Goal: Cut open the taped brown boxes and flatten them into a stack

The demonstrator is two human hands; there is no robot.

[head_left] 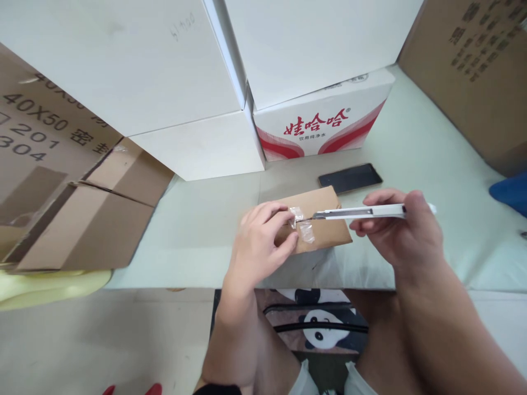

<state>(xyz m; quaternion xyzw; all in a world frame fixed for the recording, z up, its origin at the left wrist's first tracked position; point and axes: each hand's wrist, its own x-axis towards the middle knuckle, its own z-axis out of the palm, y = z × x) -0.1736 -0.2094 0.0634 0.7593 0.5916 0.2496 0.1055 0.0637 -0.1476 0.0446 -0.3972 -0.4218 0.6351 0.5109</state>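
A small brown cardboard box (321, 200) lies on the pale green surface, with pieces of clear tape (307, 231) across its middle seam. My left hand (263, 236) is on the box's left part, its fingers bent and gripping it beside the tape. My right hand (407, 230) is closed round a white utility knife (349, 212), held nearly level with its blade pointing left. The blade tip is at the seam, close to the tape. How deep it sits in the seam I cannot tell.
Behind the box lies a dark phone (352, 178). A white and red carton (325, 123) and white boxes (123, 66) stand at the back. Brown cartons are at left (82, 230) and right (473, 71). A blue object (510, 195) is at the right edge.
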